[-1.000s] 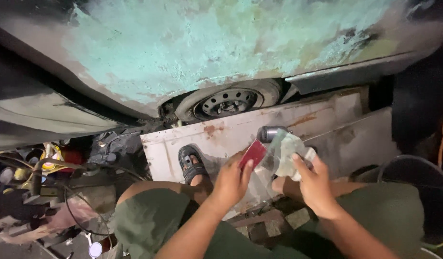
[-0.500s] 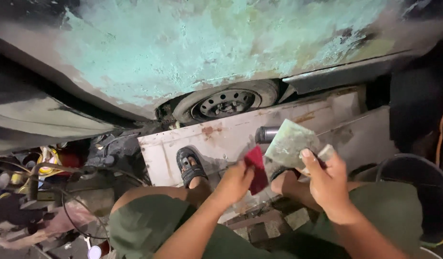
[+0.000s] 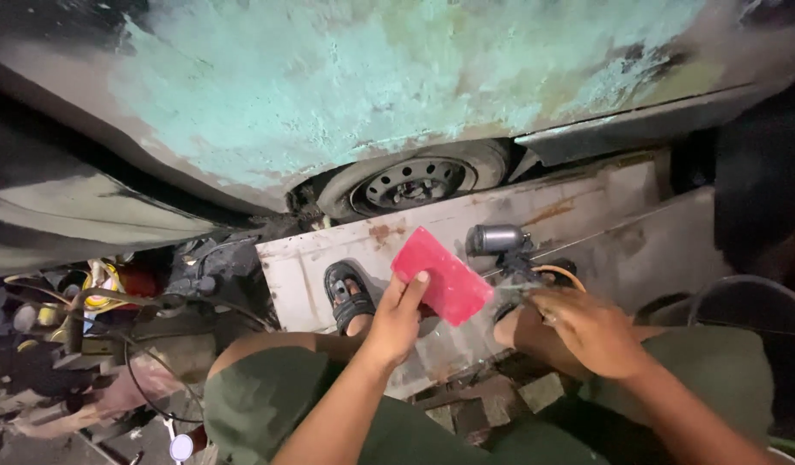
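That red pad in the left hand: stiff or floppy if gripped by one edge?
Probably fairly stiff: the red pad stays flat though the left hand pinches only its lower edge. It looks thin, so likely light. It may flex if pushed hard.

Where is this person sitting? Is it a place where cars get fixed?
Probably yes, a car body repair spot. A car panel with patchy green filler stands close, a bare steel wheel shows, and the left hand holds a red sanding block.

Left hand (image 3: 397,314) raised, grip pinched; right hand (image 3: 591,331) curled, palm down.
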